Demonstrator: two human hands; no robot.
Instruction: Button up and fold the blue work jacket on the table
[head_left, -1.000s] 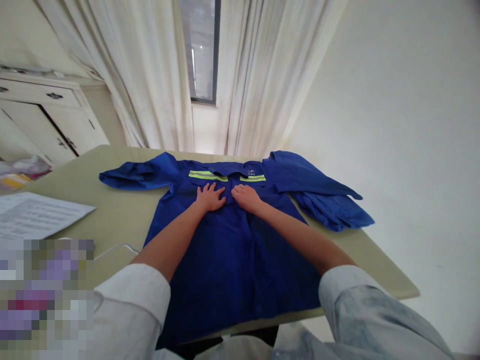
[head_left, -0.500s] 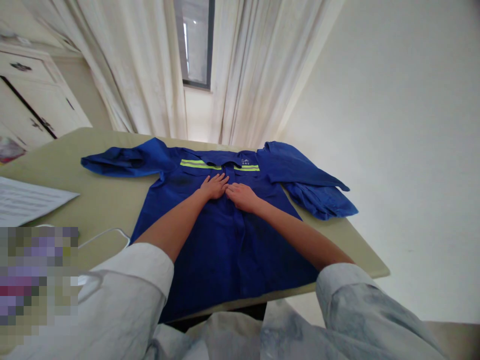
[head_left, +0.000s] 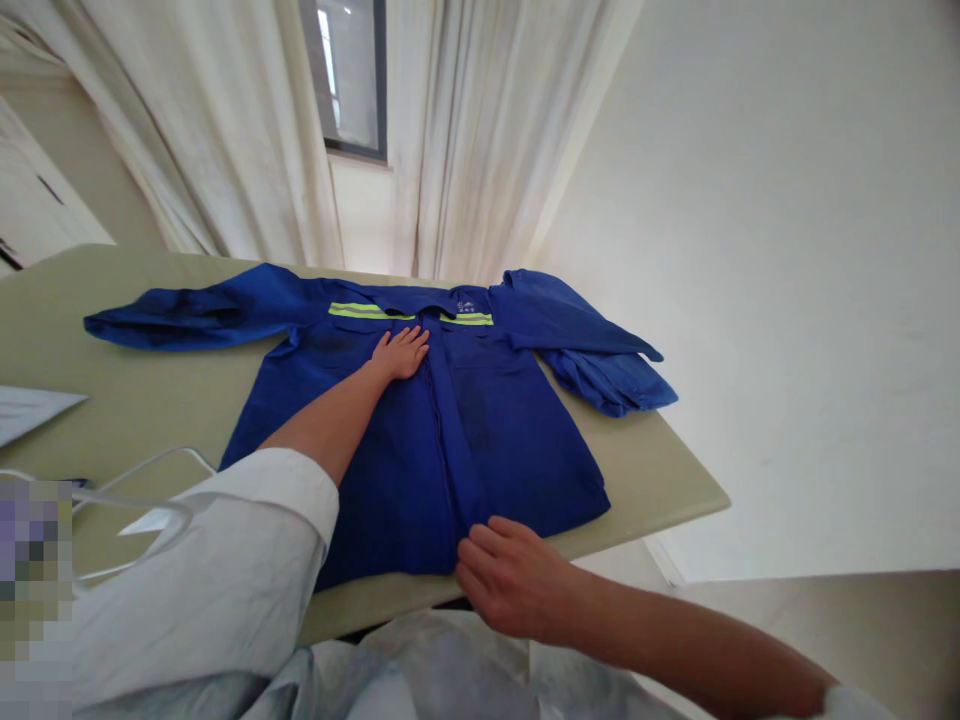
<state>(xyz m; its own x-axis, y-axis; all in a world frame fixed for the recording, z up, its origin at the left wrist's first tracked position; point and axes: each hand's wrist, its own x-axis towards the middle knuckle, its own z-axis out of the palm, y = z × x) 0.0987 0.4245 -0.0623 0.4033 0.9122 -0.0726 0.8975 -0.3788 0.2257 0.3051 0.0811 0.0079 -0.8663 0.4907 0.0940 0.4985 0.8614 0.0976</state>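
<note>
Head view: a blue work jacket [head_left: 517, 440] lies collar far, hem near on the surface [head_left: 135, 400], long axis pointing away; the left hand [head_left: 400, 353] spreads flat on its chest, while the nearer right hand [head_left: 514, 578] curls at the hem, any pinch unclear.

And here's the table [head_left: 645, 480], a pale olive top running at a slant across the view, with a blue work jacket [head_left: 517, 440] laid out flat on it, collar [head_left: 442, 300] to the far side, 2 yellow-green reflective strips [head_left: 371, 311] across the chest! The left-hand sleeve [head_left: 172, 320] stretches straight out over the tabletop, while the other sleeve [head_left: 592, 370] lies doubled back, its cuff bunched just beside the body. The hem sits near the table's close edge. Over to the left, a white cable [head_left: 154, 465] curls across the top, and a sheet of paper [head_left: 30, 412] pokes in at the frame's edge.
</note>
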